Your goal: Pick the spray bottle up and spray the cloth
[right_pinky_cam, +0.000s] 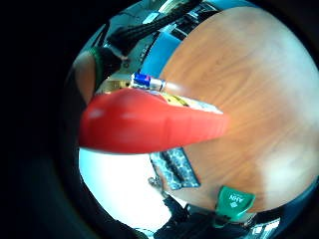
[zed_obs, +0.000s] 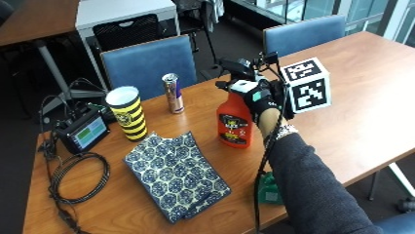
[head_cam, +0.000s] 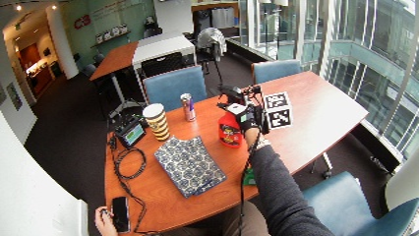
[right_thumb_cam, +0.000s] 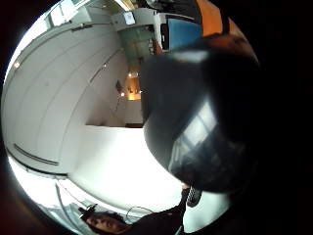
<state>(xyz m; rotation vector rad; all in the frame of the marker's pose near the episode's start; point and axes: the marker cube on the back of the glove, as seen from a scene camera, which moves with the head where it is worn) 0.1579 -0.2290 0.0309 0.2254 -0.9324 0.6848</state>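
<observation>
Red spray bottle [zed_obs: 235,123] in gloved hand [zed_obs: 260,102]

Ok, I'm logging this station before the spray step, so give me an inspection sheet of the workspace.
Surface: wooden table, no spill seen.
Job's things: red spray bottle upright on the table; patterned cloth lying folded flat beside it, apart from it.
Clutter: yellow-and-black striped cup, drink can, small screen device, green tag at the near edge.
Grippers: gloved right hand grips the bottle's head; bottle not visibly lifted.
Cables: black cable coiled left of the cloth, running to the device.
Surroundings: blue chairs behind the table; another table beyond.
</observation>
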